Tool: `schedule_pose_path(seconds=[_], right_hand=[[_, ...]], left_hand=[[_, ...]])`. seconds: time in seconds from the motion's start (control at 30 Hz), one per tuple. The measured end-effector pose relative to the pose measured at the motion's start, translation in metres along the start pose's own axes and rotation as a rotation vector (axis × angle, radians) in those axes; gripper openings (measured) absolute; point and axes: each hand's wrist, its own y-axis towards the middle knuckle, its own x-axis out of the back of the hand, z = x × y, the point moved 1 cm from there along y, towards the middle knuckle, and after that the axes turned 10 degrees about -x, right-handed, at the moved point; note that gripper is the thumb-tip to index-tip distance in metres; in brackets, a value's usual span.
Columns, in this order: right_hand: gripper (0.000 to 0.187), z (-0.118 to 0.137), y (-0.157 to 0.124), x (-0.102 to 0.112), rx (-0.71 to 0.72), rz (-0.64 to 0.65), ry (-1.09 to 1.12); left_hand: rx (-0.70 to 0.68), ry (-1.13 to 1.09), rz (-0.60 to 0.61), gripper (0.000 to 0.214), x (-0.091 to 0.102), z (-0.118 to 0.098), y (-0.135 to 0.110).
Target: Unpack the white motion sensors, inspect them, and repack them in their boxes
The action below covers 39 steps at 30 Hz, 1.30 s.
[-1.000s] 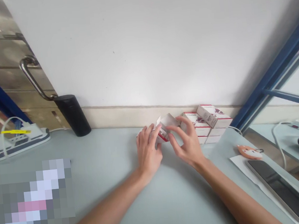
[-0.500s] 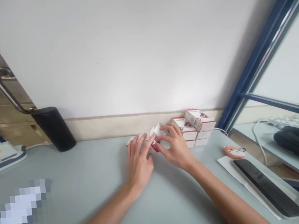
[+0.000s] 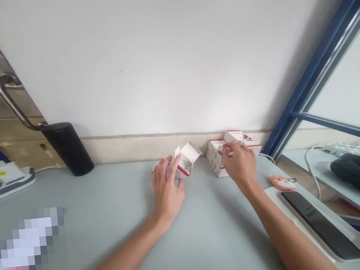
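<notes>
A small white carton box (image 3: 187,167) with red edges lies on its side on the grey table, its end flap folded up and open to the right. Something pale, too small to name, shows inside its mouth. My left hand (image 3: 167,185) is wrapped over the box from the left and presses on its top. My right hand (image 3: 240,163) hovers in front of a stack of similar white-and-red cartons (image 3: 214,156), apart from the open box. Its fingers are curled into a pinch; whatever they hold, if anything, is hidden. The hand covers part of the stack.
A black cylinder (image 3: 68,150) stands at the back left near a power strip (image 3: 6,179). On the right lie a phone (image 3: 322,225), a white sheet (image 3: 273,194) and an orange-and-white trinket (image 3: 282,182). A white wall (image 3: 161,69) rises behind; a blue frame (image 3: 315,58) borders the right.
My right hand has left the open box and moved right to the stacked cartons, its fingers drawn together. My left hand stays on the box. The view has shifted slightly.
</notes>
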Motion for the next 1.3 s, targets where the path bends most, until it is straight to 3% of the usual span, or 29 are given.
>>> schedule_pose_path(seconds=[0.17,0.23,0.3,0.33,0.43,0.5,0.6,0.73,1.07,1.2,1.3], right_hand=[[0.025,0.003,-0.004,-0.002,0.09,-0.113,-0.174],[0.026,0.009,-0.005,0.003,0.117,-0.174,-0.115],[0.024,0.02,-0.009,0.011,0.232,-0.176,0.05],[0.022,0.028,-0.013,0.015,0.33,-0.131,0.145],[0.017,0.052,-0.031,0.02,0.654,0.164,0.293],[0.017,0.061,-0.043,0.017,0.731,0.292,0.284],[0.02,0.063,-0.05,0.007,0.74,0.346,0.279],[0.013,0.055,-0.046,0.0,0.731,0.313,0.347],[0.012,0.06,-0.041,0.011,0.627,0.412,0.36],[0.019,0.058,-0.038,0.012,0.562,0.378,0.417],[0.023,0.048,-0.028,0.014,0.504,0.267,0.433]], left_hand=[[-0.028,0.011,0.002,0.075,-0.001,0.001,0.0],[-0.035,0.022,0.003,0.075,-0.001,0.001,-0.001],[-0.045,0.032,0.018,0.075,-0.001,-0.001,-0.001],[-0.052,0.036,0.03,0.075,-0.001,-0.001,-0.002],[-0.069,0.045,0.059,0.074,-0.001,-0.003,-0.002],[-0.062,0.044,0.049,0.073,-0.001,-0.002,-0.002],[-0.04,0.037,0.024,0.072,-0.001,-0.001,-0.001],[-0.026,0.043,0.031,0.071,0.001,-0.001,-0.001],[-0.034,0.035,0.052,0.072,0.001,-0.001,-0.001],[-0.014,0.03,0.02,0.074,0.001,0.0,0.0],[-0.012,0.037,0.02,0.072,0.001,0.0,0.0]])
